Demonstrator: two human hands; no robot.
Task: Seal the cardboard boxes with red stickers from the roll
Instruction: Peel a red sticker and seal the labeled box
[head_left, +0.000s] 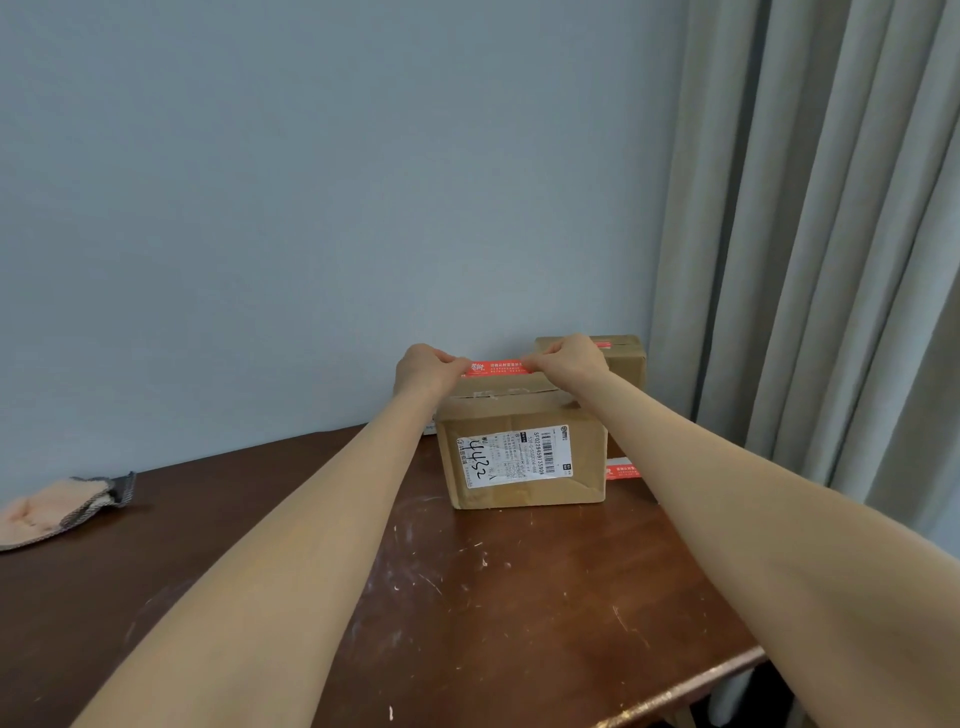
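A cardboard box (522, 483) with a white shipping label on its front stands on the dark wooden table (467, 597) near the wall. Above its top flaps, a red sticker (500, 368) is stretched level between my hands. My left hand (423, 371) pinches the sticker's left end and my right hand (569, 361) pinches its right end. A second cardboard box (626, 364) stands behind at the right, a red sticker showing on its top. More red stickers (621, 472) lie on the table right of the front box; the roll itself is hidden.
A pink cloth with grey trim (57, 512) lies at the table's left edge. A grey curtain (805, 234) hangs at the right, close to the boxes. The table's front right corner (748, 660) is near my right forearm.
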